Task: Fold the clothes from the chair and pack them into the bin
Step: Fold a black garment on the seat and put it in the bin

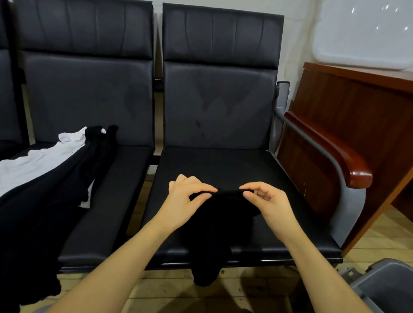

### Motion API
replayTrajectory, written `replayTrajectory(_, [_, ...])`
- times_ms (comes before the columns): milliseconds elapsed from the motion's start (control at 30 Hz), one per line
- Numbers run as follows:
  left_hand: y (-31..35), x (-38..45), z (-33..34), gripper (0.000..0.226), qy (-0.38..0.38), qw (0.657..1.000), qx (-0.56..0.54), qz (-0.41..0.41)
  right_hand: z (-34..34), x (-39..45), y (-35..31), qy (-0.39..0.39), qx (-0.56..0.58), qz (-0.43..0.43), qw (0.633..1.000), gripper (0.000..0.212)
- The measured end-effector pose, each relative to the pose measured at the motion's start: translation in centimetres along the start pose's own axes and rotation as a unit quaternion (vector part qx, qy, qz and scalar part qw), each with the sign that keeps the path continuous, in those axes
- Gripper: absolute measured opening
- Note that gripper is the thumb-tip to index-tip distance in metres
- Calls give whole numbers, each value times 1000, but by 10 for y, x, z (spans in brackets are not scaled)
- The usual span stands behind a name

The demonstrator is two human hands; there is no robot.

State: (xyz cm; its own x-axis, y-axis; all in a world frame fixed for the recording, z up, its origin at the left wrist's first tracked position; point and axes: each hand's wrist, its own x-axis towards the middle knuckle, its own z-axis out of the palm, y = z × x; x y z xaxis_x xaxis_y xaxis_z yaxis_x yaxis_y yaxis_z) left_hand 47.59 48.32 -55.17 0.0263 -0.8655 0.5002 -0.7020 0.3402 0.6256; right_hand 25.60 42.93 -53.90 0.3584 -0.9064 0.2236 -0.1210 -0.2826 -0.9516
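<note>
Black garment [212, 229] runs lengthwise toward the viewer, off the seat [282, 182]; both hands' fingers [205, 188] pinch its far edge.

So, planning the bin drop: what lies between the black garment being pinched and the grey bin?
Head view: only bare seat between black garment and bin.

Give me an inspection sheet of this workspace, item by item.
Surface: black chair seat, worn.
Job's things: black garment on that seat, hanging over its front edge; white garment and dark clothes on the next seat; grey bin on the floor, at right.
Clutter: nothing seen.
Grippers: left hand and right hand pinch the black garment's top edge.
Cables: nothing seen.
Surroundings: wooden desk, armrest.
</note>
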Motion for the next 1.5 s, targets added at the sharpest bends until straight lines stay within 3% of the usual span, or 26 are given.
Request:
replayTrajectory(100, [-7,-6,-1,18,-71,997,28,-20,3,-1,0,-13,-3,25,1000,15])
replayTrajectory(367, [-42,-22,-15,32,-99,987,79,-95,13,-3,6,-44,-37,40,998,12])
replayTrajectory(600, [-78,-55,-24,18,-154,973,128,-119,29,-4,12,-68,-93,50,992,16])
replayTrajectory(800, [-83,-62,-26,13,-94,977,123,-149,36,-5,15,-69,-164,60,982,15])
replayTrajectory(933, [-83,-60,-20,8,-42,966,143,-212,39,-4,15,-57,-163,77,982,9])
replayTrajectory(1067, [-83,-58,-16,24,-39,956,186,-225,44,-4,13,-19,-154,70,985,5])
replayTrajectory(1333, [-79,-58,-15,22,-71,950,259,-158,41,-7,10,-7,-221,81,972,14])
replayTrajectory(1500, [-51,-45,-38,12,44,975,196,-99,36,-3,-10,3,-254,52,966,17])
